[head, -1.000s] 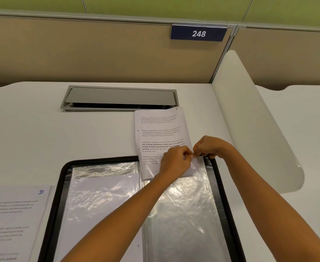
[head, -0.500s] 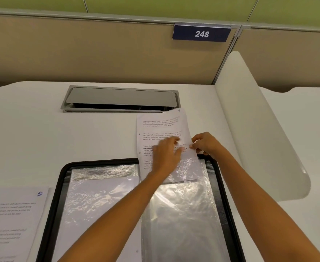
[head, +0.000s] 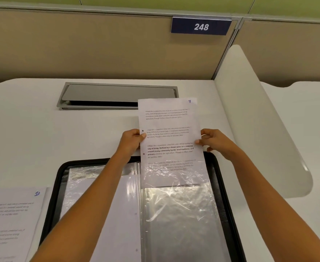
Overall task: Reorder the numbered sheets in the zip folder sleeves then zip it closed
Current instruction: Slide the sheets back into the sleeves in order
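A black zip folder (head: 226, 188) lies open on the white desk, its clear plastic sleeves showing. A printed sheet (head: 169, 137) marked 7 at its top corner stands partly in the right sleeve (head: 181, 220), only its lower part under the plastic. My left hand (head: 131, 141) pinches the sheet's left edge. Its right edge is pinched by my right hand (head: 213, 141). The left sleeve (head: 102, 193) holds a white page. Another sheet (head: 10, 220), marked 10, lies on the desk left of the folder.
A grey cable hatch (head: 117, 94) is set into the desk behind the sheet. A white curved divider (head: 259, 118) rises at the right. A beige partition with a blue 248 sign (head: 201, 26) closes the back.
Both hands left the sleeve's top opening and spread apart to the sheet's two side edges. The sheet now stands further out of the sleeve, toward the hatch.
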Motion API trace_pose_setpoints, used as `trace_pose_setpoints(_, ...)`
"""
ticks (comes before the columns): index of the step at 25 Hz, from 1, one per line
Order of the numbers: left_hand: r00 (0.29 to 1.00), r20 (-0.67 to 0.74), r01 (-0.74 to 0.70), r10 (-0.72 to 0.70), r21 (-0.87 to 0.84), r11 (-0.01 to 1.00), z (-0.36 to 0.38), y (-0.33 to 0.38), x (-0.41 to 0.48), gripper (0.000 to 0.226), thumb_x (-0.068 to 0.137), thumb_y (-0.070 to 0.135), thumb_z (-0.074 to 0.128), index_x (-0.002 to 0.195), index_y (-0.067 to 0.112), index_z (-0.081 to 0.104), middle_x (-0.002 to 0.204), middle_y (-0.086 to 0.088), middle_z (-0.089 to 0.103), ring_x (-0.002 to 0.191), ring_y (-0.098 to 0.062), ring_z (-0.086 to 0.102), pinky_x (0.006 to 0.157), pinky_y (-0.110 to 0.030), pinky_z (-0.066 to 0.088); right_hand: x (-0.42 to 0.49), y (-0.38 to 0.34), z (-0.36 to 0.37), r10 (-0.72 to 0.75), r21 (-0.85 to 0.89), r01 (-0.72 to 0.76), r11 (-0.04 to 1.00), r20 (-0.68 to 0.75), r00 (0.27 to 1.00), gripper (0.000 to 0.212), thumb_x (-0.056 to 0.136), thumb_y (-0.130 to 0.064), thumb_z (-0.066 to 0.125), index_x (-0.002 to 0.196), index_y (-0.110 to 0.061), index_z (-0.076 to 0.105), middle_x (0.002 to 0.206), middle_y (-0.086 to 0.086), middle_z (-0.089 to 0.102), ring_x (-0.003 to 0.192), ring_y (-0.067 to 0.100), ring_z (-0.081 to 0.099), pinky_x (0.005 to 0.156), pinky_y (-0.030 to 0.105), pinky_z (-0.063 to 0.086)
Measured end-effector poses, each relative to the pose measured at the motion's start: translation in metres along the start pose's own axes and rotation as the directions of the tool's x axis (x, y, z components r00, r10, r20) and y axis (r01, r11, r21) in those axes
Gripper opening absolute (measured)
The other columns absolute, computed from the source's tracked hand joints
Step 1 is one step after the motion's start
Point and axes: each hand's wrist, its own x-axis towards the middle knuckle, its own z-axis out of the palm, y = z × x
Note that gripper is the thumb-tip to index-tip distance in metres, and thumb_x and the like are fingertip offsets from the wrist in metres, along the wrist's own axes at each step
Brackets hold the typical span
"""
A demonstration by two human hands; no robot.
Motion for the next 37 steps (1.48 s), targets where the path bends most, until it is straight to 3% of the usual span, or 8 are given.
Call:
trace_pose_setpoints(5,0.999,0.0,-0.042,0.042,0.025,0.999,0.002,-0.017,-0.021,0.007,0.095,0.013,0.058,0.1,0.013,0.064,0.099,-0.004,0.071,0.09,-0.018,0.068,0.074,-0.027,0.056,0.0,-0.002,0.008,-0.004,0.101,0.001,0.995,0.032,0.999,0.025,0.088,-0.021,0.069,0.113,-0.016,0.069,0.104,-0.002,0.074,0.091,0.016,0.07,0.063,0.023,0.05)
trace_pose_setpoints(9,1.0,0.002,-0.022,0.021,0.092,0.995,-0.005,-0.033,-0.03,0.004,0.093,0.016,0.062,0.095,0.015,0.066,0.096,-0.005,0.073,0.09,-0.022,0.07,0.087,-0.043,0.056,0.002,-0.003,0.014,0.003,0.146,-0.002,0.989,-0.012,1.0,0.023,0.09,-0.019,0.067,0.112,-0.013,0.07,0.104,0.004,0.074,0.09,0.02,0.07,0.066,0.027,0.053)
trace_pose_setpoints(18,0.993,-0.113,-0.04,0.04,0.0,0.999,-0.005,-0.02,-0.043,0.011,0.09,0.015,0.066,0.1,0.017,0.062,0.103,-0.004,0.071,0.094,-0.022,0.069,0.085,-0.04,0.057,-0.005,-0.011,0.018,0.116,0.057,-0.115,0.992,-0.018,0.993,0.022,0.082,-0.022,0.076,0.1,-0.01,0.07,0.094,0.005,0.074,0.082,0.019,0.071,0.071,0.03,0.057)
trace_pose_setpoints(21,0.969,-0.206,-0.093,0.134,0.195,0.976,0.003,-0.017,-0.048,0.028,0.091,0.018,0.065,0.116,0.012,0.054,0.117,-0.007,0.064,0.105,-0.025,0.063,0.08,-0.031,0.052,-0.011,-0.001,0.019,0.181,-0.027,-0.181,0.983,0.039,0.983,0.02,0.081,-0.02,0.077,0.097,-0.008,0.072,0.089,0.004,0.075,0.079,0.017,0.068,0.07,0.028,0.056)
trace_pose_setpoints(23,0.858,-0.278,-0.253,0.432,0.504,0.826,0.014,-0.017,-0.061,0.049,0.086,0.023,0.071,0.127,0.014,0.046,0.131,-0.009,0.05,0.118,-0.024,0.049,0.09,-0.031,0.045,-0.013,0.002,0.02,0.126,0.016,-0.126,0.992,0.017,0.992,0.016,0.084,-0.017,0.074,0.096,-0.006,0.072,0.087,0.002,0.074,0.078,0.015,0.068,0.066,0.024,0.054)
trace_pose_setpoints(25,0.727,-0.054,-0.466,0.684,0.693,0.55,0.036,-0.017,-0.079,0.053,0.081,0.037,0.073,0.126,0.02,0.051,0.132,-0.004,0.045,0.121,-0.02,0.041,0.1,-0.036,0.039,-0.014,0.001,0.022,0.062,0.045,-0.062,0.997,0.012,0.998,0.013,0.086,-0.015,0.072,0.097,-0.007,0.072,0.09,0.003,0.074,0.081,0.015,0.069,0.065,0.02,0.053)
trace_pose_setpoints(29,0.693,0.376,-0.64,0.615,0.714,0.284,0.097,-0.039,-0.109,0.077,0.07,0.069,0.067,0.13,0.023,0.051,0.132,-0.002,0.047,0.121,-0.022,0.043,0.102,-0.043,0.039,-0.008,-0.001,0.027,0.019,0.023,-0.02,1.0,0.021,1.0,0.016,0.086,-0.016,0.072,0.1,-0.007,0.073,0.097,0.01,0.074,0.083,0.017,0.068,0.073,0.026,0.055)
trace_pose_setpoints(37,0.835,0.193,-0.392,0.515,0.866,0.31,0.139,-0.053,-0.099,0.122,0.043,0.09,0.062,0.14,0.019,0.038,0.137,-0.015,0.044,0.123,-0.034,0.043,0.103,-0.056,0.038,-0.006,0.0,0.024,0.092,-0.147,-0.079,0.986,0.084,0.992,0.006,0.085,-0.011,0.069,0.087,-0.015,0.073,0.087,0.011,0.07,0.074,0.015,0.059,0.064,0.023,0.049)
